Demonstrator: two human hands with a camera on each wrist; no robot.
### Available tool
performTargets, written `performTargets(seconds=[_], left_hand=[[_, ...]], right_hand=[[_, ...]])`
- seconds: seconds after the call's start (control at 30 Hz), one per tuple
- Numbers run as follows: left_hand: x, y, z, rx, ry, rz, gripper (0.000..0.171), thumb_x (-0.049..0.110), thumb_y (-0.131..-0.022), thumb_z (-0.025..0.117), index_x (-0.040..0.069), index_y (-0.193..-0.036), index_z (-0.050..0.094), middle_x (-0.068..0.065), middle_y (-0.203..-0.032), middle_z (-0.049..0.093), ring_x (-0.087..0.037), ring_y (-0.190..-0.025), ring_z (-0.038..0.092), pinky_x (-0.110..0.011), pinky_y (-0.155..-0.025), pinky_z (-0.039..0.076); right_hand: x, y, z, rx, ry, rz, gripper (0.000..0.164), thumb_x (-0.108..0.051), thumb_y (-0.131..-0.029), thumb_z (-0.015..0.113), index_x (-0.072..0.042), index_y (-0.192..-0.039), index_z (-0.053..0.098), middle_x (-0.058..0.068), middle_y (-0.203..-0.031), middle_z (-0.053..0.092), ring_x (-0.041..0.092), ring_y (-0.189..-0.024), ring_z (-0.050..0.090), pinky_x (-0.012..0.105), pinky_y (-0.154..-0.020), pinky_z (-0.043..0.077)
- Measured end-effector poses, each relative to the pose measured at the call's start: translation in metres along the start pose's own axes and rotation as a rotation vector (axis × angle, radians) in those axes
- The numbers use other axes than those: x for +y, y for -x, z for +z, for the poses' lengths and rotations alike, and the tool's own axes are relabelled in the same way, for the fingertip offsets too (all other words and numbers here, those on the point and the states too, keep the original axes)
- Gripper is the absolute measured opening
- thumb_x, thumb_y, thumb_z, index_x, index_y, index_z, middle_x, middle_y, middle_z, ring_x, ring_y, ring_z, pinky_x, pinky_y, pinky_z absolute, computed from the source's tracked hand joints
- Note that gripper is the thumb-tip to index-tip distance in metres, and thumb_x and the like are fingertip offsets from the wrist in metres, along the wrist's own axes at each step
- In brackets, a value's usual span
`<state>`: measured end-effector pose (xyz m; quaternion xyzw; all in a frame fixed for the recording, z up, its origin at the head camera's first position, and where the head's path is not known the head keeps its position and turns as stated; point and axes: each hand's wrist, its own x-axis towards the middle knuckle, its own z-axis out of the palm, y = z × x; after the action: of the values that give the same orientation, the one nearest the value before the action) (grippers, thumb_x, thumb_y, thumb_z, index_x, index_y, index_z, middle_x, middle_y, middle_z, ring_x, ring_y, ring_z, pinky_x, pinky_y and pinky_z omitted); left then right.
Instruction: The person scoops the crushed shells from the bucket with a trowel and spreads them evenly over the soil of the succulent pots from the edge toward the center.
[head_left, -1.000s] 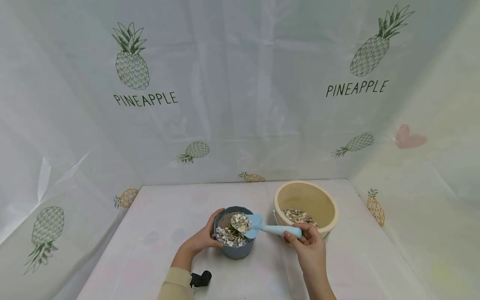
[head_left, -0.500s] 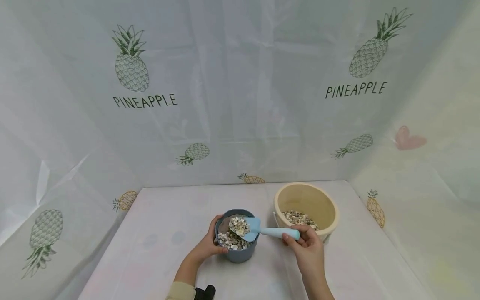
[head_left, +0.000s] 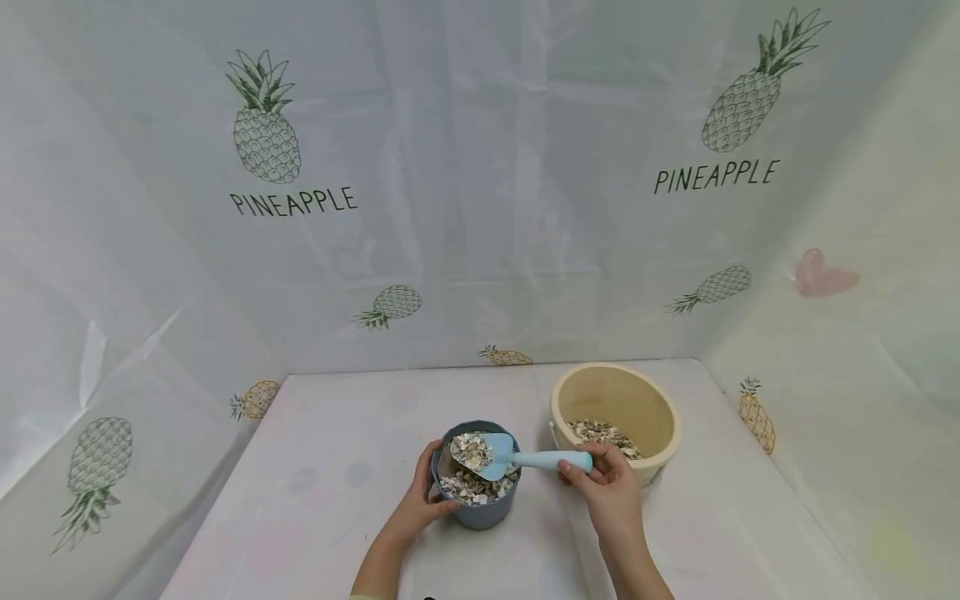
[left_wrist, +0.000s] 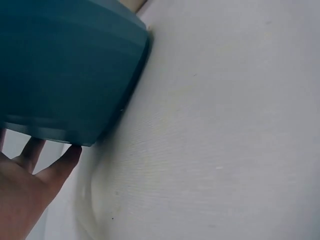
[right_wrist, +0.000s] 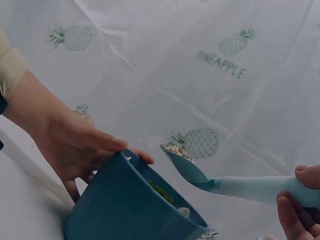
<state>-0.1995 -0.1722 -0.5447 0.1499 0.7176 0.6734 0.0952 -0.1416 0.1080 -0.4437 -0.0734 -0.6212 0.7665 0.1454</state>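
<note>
My left hand (head_left: 423, 502) grips the side of a blue-grey flower pot (head_left: 480, 517), thumb at the near rim and fingers around its left side. Pale pebbles (head_left: 480, 492) lie in the pot. In the right wrist view a bit of green plant (right_wrist: 161, 192) shows inside the rim. My right hand (head_left: 611, 492) pinches the end of a light blue trowel (head_left: 547, 460) by its handle. The trowel's blade, heaped with small mixed stones (head_left: 471, 451), hovers over the pot. In the left wrist view my fingertips touch the pot's wall (left_wrist: 65, 65).
A cream bucket (head_left: 652, 408) with stones (head_left: 600, 433) at its bottom stands right of the pot, just behind my right hand. A pale cloth covers the table (head_left: 337, 433). Sheets printed with pineapples hang behind and at both sides.
The pot and my left hand have shifted slightly right and nearer. The loaded trowel has moved a little left, further over the pot. The green plant is no longer visible in the head view.
</note>
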Motion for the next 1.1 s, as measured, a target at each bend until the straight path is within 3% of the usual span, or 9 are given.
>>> performTargets(seconds=[0.2, 0.47, 0.87, 1.1], left_hand=[[0.004, 0.008, 0.008, 0.061, 0.007, -0.022, 0.095, 0.036, -0.084, 0.078, 0.016, -0.154, 0.015, -0.025, -0.159, 0.0, -0.054, -0.14, -0.002, -0.067, -0.107, 0.021], [0.004, 0.012, 0.012, 0.082, 0.019, -0.031, 0.09, 0.027, -0.087, 0.075, 0.017, -0.153, 0.015, -0.028, -0.158, -0.009, -0.058, -0.138, -0.003, -0.069, -0.105, 0.021], [0.003, 0.012, 0.012, 0.098, 0.035, -0.075, 0.091, 0.022, -0.087, 0.073, 0.02, -0.155, 0.012, -0.022, -0.16, -0.01, -0.054, -0.141, -0.005, -0.067, -0.107, 0.022], [0.002, 0.013, 0.011, 0.085, 0.039, -0.064, 0.091, 0.02, -0.089, 0.071, 0.019, -0.155, 0.01, -0.022, -0.16, -0.009, -0.053, -0.141, -0.005, -0.067, -0.106, 0.024]], right_hand=[[-0.001, -0.006, 0.013, -0.083, 0.029, 0.035, 0.034, 0.016, -0.078, 0.071, 0.012, -0.108, 0.057, 0.017, -0.097, 0.065, 0.019, -0.076, 0.068, 0.033, -0.07, 0.058], [-0.005, -0.017, 0.021, -0.15, 0.126, 0.027, 0.029, 0.014, -0.079, 0.073, 0.007, -0.104, 0.061, 0.018, -0.099, 0.066, 0.021, -0.077, 0.069, 0.033, -0.069, 0.058], [-0.018, -0.034, 0.039, -0.306, 0.337, -0.078, 0.024, 0.001, -0.081, 0.077, -0.003, -0.102, 0.066, 0.009, -0.088, 0.068, 0.022, -0.071, 0.067, 0.029, -0.063, 0.055], [-0.03, -0.04, 0.051, -0.404, 0.448, -0.154, 0.025, -0.005, -0.081, 0.079, -0.011, -0.102, 0.068, 0.002, -0.084, 0.066, 0.019, -0.067, 0.062, 0.029, -0.058, 0.049]])
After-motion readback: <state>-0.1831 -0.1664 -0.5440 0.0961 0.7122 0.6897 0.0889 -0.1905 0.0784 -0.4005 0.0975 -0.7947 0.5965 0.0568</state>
